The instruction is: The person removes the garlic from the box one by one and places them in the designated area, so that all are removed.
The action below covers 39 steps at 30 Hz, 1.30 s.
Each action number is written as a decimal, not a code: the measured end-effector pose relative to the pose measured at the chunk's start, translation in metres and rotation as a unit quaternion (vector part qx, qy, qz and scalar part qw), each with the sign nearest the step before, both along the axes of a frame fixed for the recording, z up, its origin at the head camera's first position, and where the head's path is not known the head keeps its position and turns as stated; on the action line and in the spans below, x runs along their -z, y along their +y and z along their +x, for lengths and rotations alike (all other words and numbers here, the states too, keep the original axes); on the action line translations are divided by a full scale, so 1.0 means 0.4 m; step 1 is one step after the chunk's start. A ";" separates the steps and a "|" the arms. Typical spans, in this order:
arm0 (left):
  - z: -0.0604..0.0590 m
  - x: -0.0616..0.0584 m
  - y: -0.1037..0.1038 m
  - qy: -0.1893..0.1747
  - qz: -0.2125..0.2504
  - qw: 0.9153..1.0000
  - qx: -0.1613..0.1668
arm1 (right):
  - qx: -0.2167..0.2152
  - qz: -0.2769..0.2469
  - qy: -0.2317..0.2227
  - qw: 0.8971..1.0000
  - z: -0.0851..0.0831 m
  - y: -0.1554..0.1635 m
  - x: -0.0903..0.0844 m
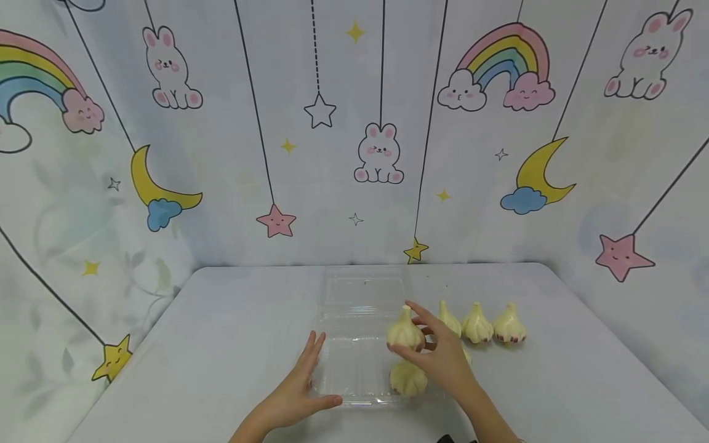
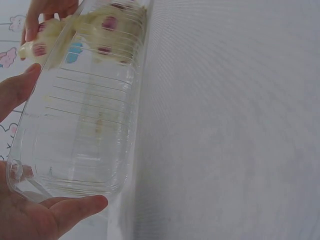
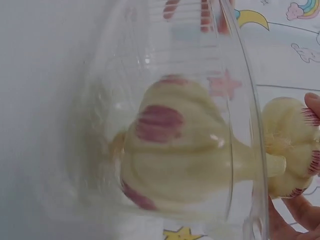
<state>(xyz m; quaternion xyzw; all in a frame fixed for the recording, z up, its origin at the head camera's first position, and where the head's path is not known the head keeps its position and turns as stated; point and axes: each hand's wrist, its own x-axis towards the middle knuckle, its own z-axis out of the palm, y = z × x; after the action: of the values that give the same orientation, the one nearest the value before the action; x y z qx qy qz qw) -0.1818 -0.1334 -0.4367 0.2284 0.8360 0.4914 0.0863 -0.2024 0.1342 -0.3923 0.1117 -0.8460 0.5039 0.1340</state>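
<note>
**Op:** While I look through the head view, my right hand (image 1: 443,357) pinches a garlic bulb (image 1: 405,332) above the clear plastic tray (image 1: 354,369). My left hand (image 1: 299,394) lies spread against the tray's left edge, holding nothing. Another bulb (image 1: 408,378) sits in the tray; three more (image 1: 477,325) stand on the surface (image 1: 221,344).

**Aide:** How will it handle?

**Op:** Light and firm, I'd judge, with a papery skin; best gripped round the belly, not the neck.

**Op:** On the left wrist view, the tray (image 2: 85,130) looks thin and flexible, likely to slide; fingers (image 2: 75,207) brace it.

**Op:** Only the right wrist view shows purple streaks on the bulb in the tray (image 3: 175,155), with the held bulb (image 3: 292,145) beyond the rim.
</note>
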 end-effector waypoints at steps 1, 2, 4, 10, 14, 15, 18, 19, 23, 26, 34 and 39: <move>0.000 0.000 0.000 0.000 -0.001 1.000 0.001 | 0.001 -0.002 -0.002 1.000 0.001 0.006 -0.002; 0.000 0.000 0.000 0.000 0.000 1.000 0.002 | 0.003 -0.003 -0.005 1.000 0.002 0.011 -0.003; 0.001 -0.001 0.000 -0.001 0.002 1.000 0.003 | 0.006 -0.006 -0.008 1.000 0.003 0.022 -0.006; 0.002 -0.003 -0.001 -0.002 0.004 1.000 0.005 | 0.016 -0.003 -0.012 1.000 0.006 0.040 -0.010; 0.001 -0.003 -0.001 -0.003 0.004 1.000 0.005 | 0.018 -0.005 -0.010 1.000 0.009 0.045 -0.018; 0.001 -0.003 -0.001 -0.004 0.004 1.000 0.005 | 0.019 -0.005 -0.010 1.000 0.009 0.048 -0.020; 0.002 -0.003 0.000 -0.004 0.005 1.000 0.005 | 0.026 -0.002 -0.014 1.000 0.011 0.058 -0.025; 0.002 -0.003 0.000 -0.004 0.005 1.000 0.005 | 0.028 -0.001 -0.015 0.999 0.012 0.061 -0.026; 0.003 -0.004 0.000 -0.003 0.003 1.000 0.003 | 0.037 0.006 -0.020 0.999 0.015 0.077 -0.031; 0.004 -0.005 0.001 -0.004 0.003 1.000 0.003 | 0.037 -0.004 -0.028 0.999 0.018 0.091 -0.033; 0.005 -0.006 0.001 -0.007 0.003 1.000 0.002 | 0.064 0.022 -0.019 0.998 0.026 0.121 -0.041; 0.005 -0.007 0.001 -0.006 0.001 1.000 0.006 | 0.081 0.044 0.000 0.996 0.028 0.143 -0.033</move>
<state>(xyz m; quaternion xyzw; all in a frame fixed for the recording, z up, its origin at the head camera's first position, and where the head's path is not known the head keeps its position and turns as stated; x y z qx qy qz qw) -0.1799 -0.1330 -0.4341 0.2305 0.8336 0.4932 0.0934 -0.1913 0.1915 -0.3792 0.0487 -0.8733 0.4539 0.1698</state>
